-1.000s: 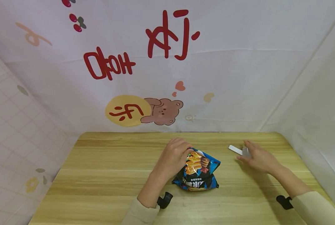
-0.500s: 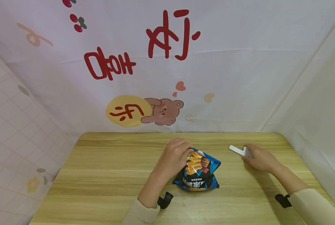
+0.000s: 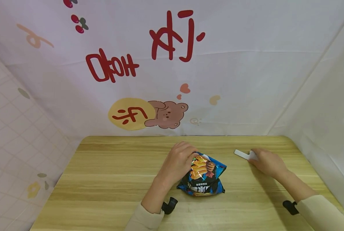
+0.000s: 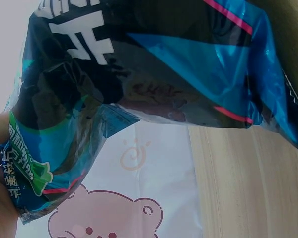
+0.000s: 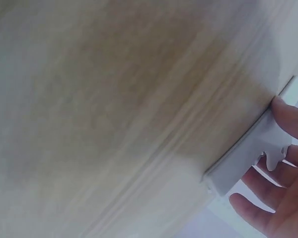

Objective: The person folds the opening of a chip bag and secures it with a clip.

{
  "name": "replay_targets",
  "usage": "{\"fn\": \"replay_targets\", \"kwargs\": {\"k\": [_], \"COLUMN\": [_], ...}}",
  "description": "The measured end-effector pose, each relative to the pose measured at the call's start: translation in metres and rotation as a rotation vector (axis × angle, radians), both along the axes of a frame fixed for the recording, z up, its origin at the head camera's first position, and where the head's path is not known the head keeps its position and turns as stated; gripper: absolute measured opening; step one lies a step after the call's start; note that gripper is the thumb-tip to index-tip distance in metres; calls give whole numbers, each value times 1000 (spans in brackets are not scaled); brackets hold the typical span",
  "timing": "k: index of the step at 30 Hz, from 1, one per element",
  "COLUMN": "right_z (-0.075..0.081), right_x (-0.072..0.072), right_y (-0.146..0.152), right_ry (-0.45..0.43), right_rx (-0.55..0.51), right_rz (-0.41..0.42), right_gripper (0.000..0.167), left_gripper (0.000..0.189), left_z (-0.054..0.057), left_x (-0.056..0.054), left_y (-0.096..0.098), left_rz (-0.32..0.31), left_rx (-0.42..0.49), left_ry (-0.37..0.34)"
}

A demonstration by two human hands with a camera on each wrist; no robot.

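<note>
A blue and black snack bag (image 3: 202, 175) stands on the wooden table, its printed front toward the head camera. My left hand (image 3: 178, 160) grips its upper left corner; in the left wrist view the bag (image 4: 174, 79) fills much of the picture, and only part of that hand shows at the edge. To the right, my right hand (image 3: 269, 163) pinches a white bag clip (image 3: 241, 154) lying low at the tabletop. The right wrist view shows the thumb on the long flat clip (image 5: 248, 151) and the fingers curled behind it, near a small hooked projection.
The wooden table (image 3: 117, 179) meets a white printed cloth (image 3: 235, 77) at its back edge, with cloth at both sides too. Black wrist mounts (image 3: 169, 206) sit beside the forearms, close to the tabletop.
My right hand's fingers, spread around the clip a second ago, have drawn together on it. The clip has hardly moved. My left hand and the snack bag stay where they were.
</note>
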State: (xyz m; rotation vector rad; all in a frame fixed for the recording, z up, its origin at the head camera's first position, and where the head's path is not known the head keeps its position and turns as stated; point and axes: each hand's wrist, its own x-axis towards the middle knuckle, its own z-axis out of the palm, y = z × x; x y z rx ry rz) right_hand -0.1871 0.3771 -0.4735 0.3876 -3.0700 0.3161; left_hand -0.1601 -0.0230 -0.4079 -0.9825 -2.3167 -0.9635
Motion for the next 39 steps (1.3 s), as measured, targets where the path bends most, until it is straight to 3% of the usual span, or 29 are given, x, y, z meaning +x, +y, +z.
{"fn": "replay_targets", "kwargs": {"k": [5,12,18,23,34,39], "right_z": [7,14,21,31,43,48], "right_x": [4,10,17,28,48,56], "right_y": [-3,-8,-9,-9,-14,-19], "right_ry": [32,66,90,144,355,412], "right_rx": [24,5,-84,-152,-208,-227], "right_rz": [18,72,80,96,158,181], "right_gripper": [47,34,27,27,34,33], "left_gripper": [7,6,6,7,7,7], "left_z": [1,2,1,1,1,1], "left_x": [-1,1,2,1,2,3], "left_y": [1,-1,-1,0,0,0], "left_rz": [-8,-2,-4,-5,-5,-3], "left_rx": [5,1,3,2,6,2], "left_ry": [6,-1,-1,-12,-3,3]}}
